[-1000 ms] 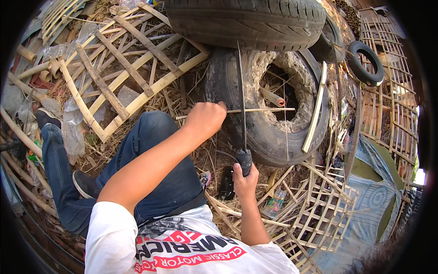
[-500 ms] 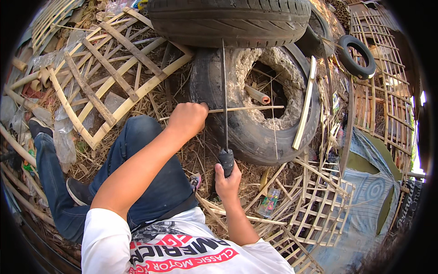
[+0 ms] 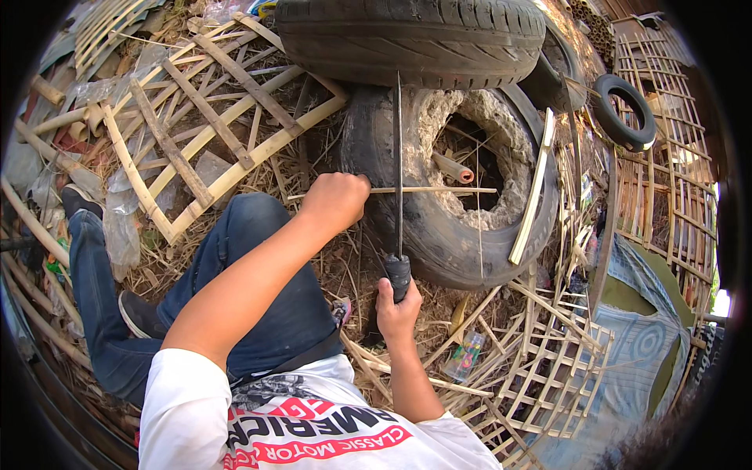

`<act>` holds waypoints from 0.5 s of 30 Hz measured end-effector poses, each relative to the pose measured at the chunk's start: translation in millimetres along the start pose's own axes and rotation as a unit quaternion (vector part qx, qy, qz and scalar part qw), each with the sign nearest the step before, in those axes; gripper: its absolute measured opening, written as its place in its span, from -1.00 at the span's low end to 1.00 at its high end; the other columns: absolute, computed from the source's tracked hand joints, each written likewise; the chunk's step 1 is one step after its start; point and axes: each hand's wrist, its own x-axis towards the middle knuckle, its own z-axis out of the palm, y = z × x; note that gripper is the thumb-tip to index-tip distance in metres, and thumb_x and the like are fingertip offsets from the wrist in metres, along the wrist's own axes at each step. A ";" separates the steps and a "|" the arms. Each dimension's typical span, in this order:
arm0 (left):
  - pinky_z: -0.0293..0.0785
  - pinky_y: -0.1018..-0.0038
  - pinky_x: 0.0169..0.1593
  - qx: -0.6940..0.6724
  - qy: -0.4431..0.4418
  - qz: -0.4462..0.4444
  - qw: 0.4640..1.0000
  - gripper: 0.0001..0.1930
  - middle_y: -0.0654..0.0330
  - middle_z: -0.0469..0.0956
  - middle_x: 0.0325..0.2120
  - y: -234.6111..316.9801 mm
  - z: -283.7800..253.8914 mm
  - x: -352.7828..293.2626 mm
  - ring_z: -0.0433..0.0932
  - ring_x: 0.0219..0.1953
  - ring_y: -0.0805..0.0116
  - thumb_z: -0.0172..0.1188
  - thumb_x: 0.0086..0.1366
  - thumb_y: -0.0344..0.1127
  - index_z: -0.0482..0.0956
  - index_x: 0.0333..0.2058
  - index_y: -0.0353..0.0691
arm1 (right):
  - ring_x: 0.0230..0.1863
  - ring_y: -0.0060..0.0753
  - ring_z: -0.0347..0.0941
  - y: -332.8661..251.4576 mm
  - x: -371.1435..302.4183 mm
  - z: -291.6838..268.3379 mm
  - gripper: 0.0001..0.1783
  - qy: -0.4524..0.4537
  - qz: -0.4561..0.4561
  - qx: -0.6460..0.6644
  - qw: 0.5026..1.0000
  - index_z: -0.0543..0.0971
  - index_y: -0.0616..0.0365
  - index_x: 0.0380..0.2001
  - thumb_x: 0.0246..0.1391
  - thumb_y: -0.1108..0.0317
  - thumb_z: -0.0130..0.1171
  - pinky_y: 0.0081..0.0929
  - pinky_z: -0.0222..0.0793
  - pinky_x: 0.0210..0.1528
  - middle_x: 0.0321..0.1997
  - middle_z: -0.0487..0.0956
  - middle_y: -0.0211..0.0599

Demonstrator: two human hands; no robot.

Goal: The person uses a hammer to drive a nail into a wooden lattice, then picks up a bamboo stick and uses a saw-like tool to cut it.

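My left hand [image 3: 335, 202] is closed round a thin bamboo strip [image 3: 446, 189], which lies roughly level and reaches right across the hole of a worn tyre [image 3: 368, 149]. My right hand [image 3: 398, 313] grips the black-wrapped handle of a long-bladed knife [image 3: 399, 172]. Its narrow blade points away from me, seen nearly edge-on, and crosses the strip just right of my left fist. Whether blade and strip touch, I cannot tell. The blade's far end meets the edge of another tyre [image 3: 411, 43] in the picture.
Inside the rough-rimmed hole lies a bamboo piece [image 3: 454, 168]. Pale split strips [image 3: 533, 188] rest on the tyre's right side. A bamboo lattice [image 3: 188, 129] lies at the far left, another lattice [image 3: 552, 372] at the near right. Blue cloth [image 3: 634, 352] and a small tyre [image 3: 624, 113] are farther right.
The whole view has shifted slightly, so the scene sits a little farther right. Both hands keep their holds; the knife and strip are in nearly the same arrangement.
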 end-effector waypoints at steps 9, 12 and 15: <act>0.52 0.27 -0.50 0.001 0.001 -0.005 1.000 -0.95 -0.07 0.51 -0.70 1.3 0.5 -1.8 0.58 -0.58 0.04 0.12 -0.03 -0.46 0.48 -0.57 -0.31 | -0.53 -0.59 0.33 1.1 -1.2 1.1 -0.58 0.004 -0.010 0.006 1.000 0.49 0.28 -0.34 0.06 0.05 0.20 -0.56 0.29 -0.44 -0.58 0.48 -0.39; 0.53 0.27 -0.49 0.005 0.007 -0.002 1.000 -0.95 -0.07 0.51 -0.70 1.1 -0.1 -2.2 0.59 -0.58 0.04 0.12 -0.03 -0.46 0.48 -0.58 -0.31 | -0.54 -0.61 0.33 1.7 -1.1 -0.5 -0.58 -0.001 -0.008 0.028 1.000 0.50 0.27 -0.35 0.07 0.05 0.19 -0.57 0.28 -0.45 -0.59 0.47 -0.41; 0.55 0.28 -0.45 0.008 -0.006 -0.010 1.000 -0.96 -0.02 0.55 -0.66 3.2 -2.1 -1.0 0.60 -0.54 0.07 0.16 -0.09 -0.47 0.52 -0.59 -0.30 | -0.54 -0.61 0.33 3.3 0.3 -2.3 -0.58 0.004 -0.011 0.020 1.000 0.50 0.27 -0.37 0.07 0.04 0.19 -0.57 0.28 -0.46 -0.60 0.47 -0.41</act>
